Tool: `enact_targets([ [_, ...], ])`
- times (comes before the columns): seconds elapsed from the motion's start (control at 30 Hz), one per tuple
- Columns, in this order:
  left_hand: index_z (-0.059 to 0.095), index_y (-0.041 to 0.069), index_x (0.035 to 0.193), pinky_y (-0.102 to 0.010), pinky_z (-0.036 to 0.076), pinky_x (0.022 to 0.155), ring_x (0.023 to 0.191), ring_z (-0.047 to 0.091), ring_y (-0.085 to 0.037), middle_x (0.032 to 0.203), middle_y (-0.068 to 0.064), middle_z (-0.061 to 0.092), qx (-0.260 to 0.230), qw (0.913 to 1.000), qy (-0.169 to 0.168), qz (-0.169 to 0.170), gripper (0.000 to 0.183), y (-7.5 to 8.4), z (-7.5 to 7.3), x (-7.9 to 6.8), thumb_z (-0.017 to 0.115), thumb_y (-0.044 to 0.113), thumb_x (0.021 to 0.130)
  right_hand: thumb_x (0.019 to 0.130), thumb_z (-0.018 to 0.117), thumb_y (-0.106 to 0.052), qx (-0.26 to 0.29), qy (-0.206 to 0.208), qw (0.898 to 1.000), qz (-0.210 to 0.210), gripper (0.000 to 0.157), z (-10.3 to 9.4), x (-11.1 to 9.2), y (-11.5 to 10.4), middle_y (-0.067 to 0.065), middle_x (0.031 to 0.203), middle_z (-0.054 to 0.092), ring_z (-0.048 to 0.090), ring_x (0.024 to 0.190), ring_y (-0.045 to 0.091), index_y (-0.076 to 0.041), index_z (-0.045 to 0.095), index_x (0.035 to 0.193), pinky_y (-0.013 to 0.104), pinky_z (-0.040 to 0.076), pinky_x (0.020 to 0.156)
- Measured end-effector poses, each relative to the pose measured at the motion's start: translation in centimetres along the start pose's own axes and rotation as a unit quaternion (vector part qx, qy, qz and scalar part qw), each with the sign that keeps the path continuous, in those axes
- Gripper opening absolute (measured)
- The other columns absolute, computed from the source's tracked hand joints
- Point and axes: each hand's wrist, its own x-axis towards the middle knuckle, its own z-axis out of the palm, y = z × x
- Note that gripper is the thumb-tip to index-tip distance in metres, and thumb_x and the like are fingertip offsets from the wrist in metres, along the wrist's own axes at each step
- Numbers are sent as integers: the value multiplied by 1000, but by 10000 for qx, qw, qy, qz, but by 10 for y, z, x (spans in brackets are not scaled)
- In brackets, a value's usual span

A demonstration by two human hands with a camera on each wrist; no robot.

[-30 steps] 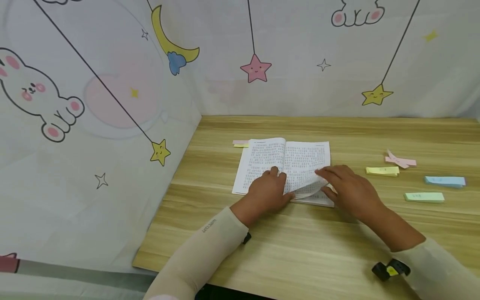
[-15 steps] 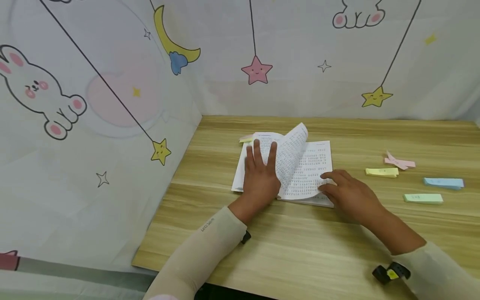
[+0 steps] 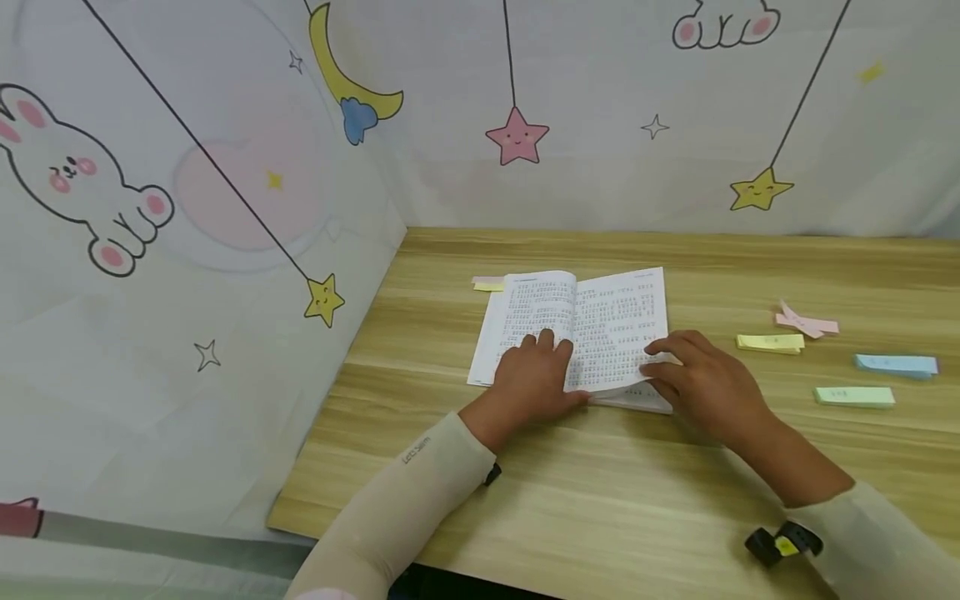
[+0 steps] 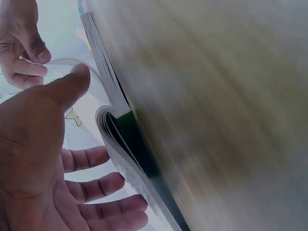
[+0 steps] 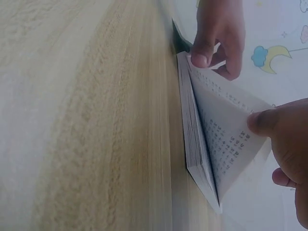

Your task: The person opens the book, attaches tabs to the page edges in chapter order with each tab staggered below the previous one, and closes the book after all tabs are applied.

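Observation:
An open book (image 3: 540, 308) with printed pages lies on the wooden table. My left hand (image 3: 528, 375) rests on its left page, fingers spread over the paper and thumb by the spine at the lower edge. At the right page's outer edge, my right hand (image 3: 701, 375) pinches a lifted leaf (image 5: 231, 130) between thumb and finger. That leaf stands tilted above the thick stack of pages (image 5: 195, 125) in the right wrist view. Pink and yellow sticky tabs (image 3: 489, 285) poke out from the book's upper left edge.
To the right of the book lie pink strips (image 3: 806, 322), a yellow strip (image 3: 770, 342), a blue strip (image 3: 896, 365) and a green strip (image 3: 855, 397). A cloth backdrop (image 3: 585, 192) with stars and rabbits rises behind and left of the table (image 3: 637, 492).
A page raised mid-turn half a second ago now lies over to the left, with my left hand lowered onto that side. My right hand lifts another leaf at the right edge.

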Motion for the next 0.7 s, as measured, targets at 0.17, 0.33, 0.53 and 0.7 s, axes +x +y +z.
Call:
enact_targets([
  [0.17,51,14,114,-36,39,48,68,49,-21,88,-3,48,-142,9997,48,-200,56,0,1,4,49,61,86,74,77,-18,90,139,9988,466,54,0,-2,0,11,122,52,48,112,30,-9,59,124,43,49,73],
  [0.33,16,4,146,-37,47,51,72,56,-27,110,-16,51,-275,9899,1197,-703,82,-5,3,7,57,37,83,74,76,-16,77,-67,9987,508,55,-1,-4,2,14,129,46,44,116,34,-12,59,127,47,47,76],
  [0.53,22,28,150,-59,12,106,139,-2,-41,155,-14,-1,527,9900,1310,46,83,-10,0,9,69,25,82,72,78,-7,113,-455,9987,196,27,0,-4,1,10,121,52,44,115,30,-13,74,98,40,48,78],
  [0.7,65,26,114,-43,25,106,131,36,-20,130,9,53,473,9883,538,1346,23,-8,-2,6,52,27,95,66,83,-9,122,-22,9999,50,23,-1,-2,1,6,113,55,48,109,27,-11,75,88,36,49,70],
])
